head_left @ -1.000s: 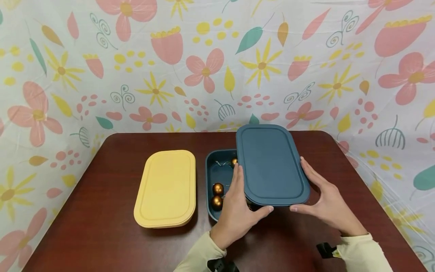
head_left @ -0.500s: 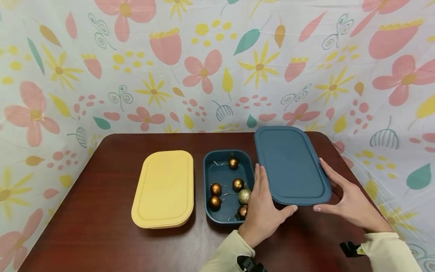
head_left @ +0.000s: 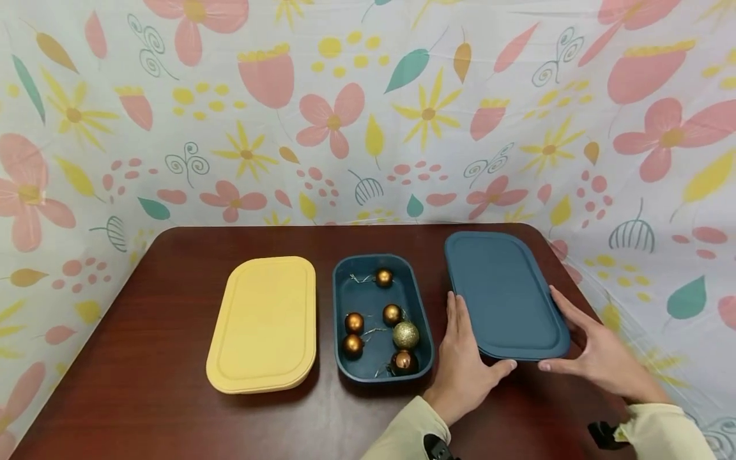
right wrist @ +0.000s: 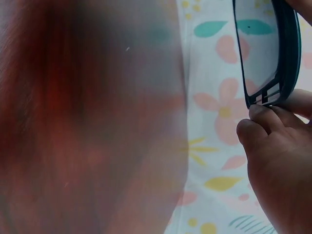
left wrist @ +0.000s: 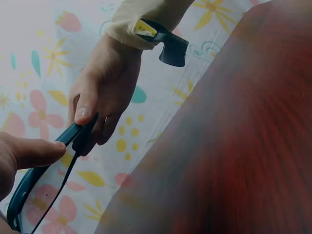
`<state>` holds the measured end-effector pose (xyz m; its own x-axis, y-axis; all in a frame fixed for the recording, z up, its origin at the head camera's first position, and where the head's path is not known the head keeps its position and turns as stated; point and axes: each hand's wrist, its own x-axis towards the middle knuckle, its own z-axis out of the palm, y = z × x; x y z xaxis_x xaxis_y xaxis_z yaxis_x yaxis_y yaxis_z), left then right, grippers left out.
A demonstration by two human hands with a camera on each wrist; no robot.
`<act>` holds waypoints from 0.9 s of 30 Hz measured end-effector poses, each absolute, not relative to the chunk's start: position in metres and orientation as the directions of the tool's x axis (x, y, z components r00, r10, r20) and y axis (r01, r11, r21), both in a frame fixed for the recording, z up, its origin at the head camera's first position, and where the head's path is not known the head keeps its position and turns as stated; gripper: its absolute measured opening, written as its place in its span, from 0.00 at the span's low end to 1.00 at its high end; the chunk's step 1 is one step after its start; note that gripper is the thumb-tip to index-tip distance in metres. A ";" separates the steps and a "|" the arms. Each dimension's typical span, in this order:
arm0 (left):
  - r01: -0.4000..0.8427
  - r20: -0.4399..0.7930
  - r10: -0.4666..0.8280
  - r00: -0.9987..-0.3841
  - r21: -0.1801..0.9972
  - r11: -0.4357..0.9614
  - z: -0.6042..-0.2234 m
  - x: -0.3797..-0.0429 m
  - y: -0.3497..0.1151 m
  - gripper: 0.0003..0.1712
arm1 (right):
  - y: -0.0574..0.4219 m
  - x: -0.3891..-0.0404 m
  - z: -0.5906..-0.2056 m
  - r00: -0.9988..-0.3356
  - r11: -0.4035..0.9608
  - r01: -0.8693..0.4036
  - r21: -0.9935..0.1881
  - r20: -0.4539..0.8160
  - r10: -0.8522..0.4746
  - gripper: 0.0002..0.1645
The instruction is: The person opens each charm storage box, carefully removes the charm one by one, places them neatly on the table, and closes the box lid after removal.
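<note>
Both hands hold a flat dark-blue lid (head_left: 506,294) level, close over the table's right side. My left hand (head_left: 460,367) lies along the lid's left edge, with fingers stretched out and thumb at the near edge. At the near right corner, my right hand (head_left: 600,361) grips with the thumb in front and fingers along the side. In the left wrist view, the right thumb presses on the rim of the lid (left wrist: 36,170). To the left stands a lidless blue box (head_left: 339,306) holding several copper baubles (head_left: 392,314) and one glittery gold bauble (head_left: 406,335), some with strings.
A yellow lidded box (head_left: 261,322) stands left of the blue box on the dark red-brown table (head_left: 172,306). Behind the table hangs a floral cloth (head_left: 345,115), which also covers both sides.
Both hands have carried the lid rightward off the box and lowered it toward the table. All the baubles inside have come into sight.
</note>
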<state>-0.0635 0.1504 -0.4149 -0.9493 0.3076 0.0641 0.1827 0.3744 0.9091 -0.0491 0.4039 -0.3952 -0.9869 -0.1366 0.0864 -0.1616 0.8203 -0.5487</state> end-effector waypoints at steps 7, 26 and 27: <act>0.179 0.046 0.315 -0.948 0.895 0.409 -0.423 -0.063 0.162 0.68 | 0.414 -0.047 -0.407 -0.990 0.767 -0.118 -0.631 0.014 -0.140 0.74; 0.214 -0.009 0.361 -0.932 0.793 0.571 -0.458 -0.086 0.189 0.67 | 0.433 -0.060 -0.434 -0.986 0.851 0.003 -0.525 -0.141 -0.084 0.75; 0.218 -0.012 0.361 -0.933 0.779 0.588 -0.458 -0.088 0.190 0.67 | 0.433 -0.061 -0.435 -0.985 0.852 0.004 -0.523 -0.147 -0.086 0.75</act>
<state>-0.0879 0.1896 -0.4581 -0.9326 0.3608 -0.0118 0.2177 0.5881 0.7789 -0.0614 0.4335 -0.4351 -0.9854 -0.0861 -0.1469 0.0036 0.8521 -0.5234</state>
